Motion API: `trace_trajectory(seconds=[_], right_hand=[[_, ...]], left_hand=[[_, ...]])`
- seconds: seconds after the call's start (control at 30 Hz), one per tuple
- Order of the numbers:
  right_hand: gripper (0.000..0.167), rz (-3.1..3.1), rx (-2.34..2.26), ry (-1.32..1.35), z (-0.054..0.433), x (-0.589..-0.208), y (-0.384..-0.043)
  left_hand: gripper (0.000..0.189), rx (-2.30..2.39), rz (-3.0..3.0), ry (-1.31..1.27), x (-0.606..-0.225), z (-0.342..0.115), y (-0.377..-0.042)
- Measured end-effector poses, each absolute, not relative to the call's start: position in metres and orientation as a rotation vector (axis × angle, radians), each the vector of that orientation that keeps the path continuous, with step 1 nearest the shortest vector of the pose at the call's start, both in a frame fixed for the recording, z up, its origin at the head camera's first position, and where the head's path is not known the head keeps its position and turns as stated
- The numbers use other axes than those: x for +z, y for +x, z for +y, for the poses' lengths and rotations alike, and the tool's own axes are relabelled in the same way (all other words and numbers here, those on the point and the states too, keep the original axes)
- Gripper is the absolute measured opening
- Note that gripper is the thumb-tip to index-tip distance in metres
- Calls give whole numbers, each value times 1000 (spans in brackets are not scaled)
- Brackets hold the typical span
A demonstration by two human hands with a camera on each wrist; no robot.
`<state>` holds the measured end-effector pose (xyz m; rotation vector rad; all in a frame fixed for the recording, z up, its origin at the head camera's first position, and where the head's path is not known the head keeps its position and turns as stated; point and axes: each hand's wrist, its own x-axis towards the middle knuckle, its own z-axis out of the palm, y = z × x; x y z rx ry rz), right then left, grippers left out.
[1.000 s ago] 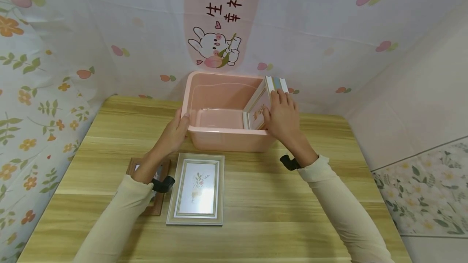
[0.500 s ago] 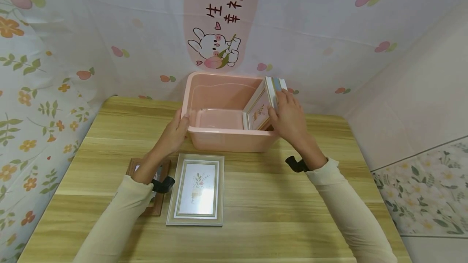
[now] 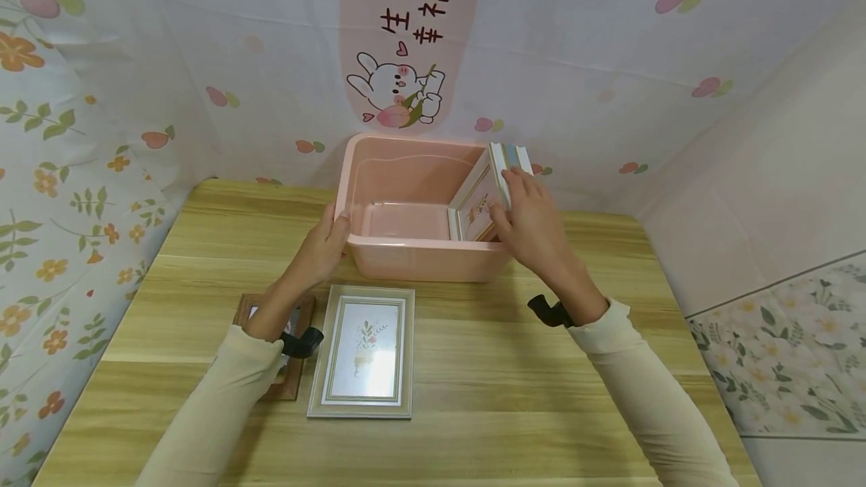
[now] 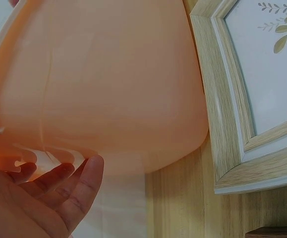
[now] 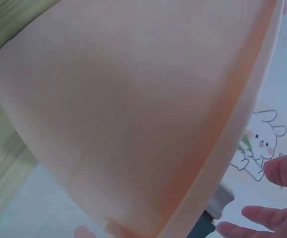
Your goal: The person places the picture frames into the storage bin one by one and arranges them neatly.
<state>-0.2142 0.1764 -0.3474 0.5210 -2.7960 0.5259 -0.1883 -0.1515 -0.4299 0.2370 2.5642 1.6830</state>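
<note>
- While the left grip point(image 3: 323, 246) holds the pink tub point(image 3: 433, 261) at its left rim, thumb over the edge, the right grip point(image 3: 534, 224) reaches across the tub's right end, fingers loosely extended and spread.
- Inside the tub, just beside the right grip, several picture frames point(image 3: 476, 209) stand together, tilted, their top edges rising past the rim; firm contact from those fingers I cannot tell.
- Between the two grips, the tub's pink floor shows bare.
- Outside the tub, nearer the person than the left grip, a pale frame point(image 3: 365, 344) with a flower print lies flat on the desk point(image 3: 487, 397).
- Left of that, a brown frame point(image 3: 292, 378) lies partly hidden below the left forearm point(image 3: 271, 310).
</note>
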Motion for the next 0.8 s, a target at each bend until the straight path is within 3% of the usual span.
trace_trajectory(seconds=[0.8], right_hand=[[56,-2774,517,670,159,-345,-190]], left_hand=[[56,1681,2550,214,-431,-152,-189]])
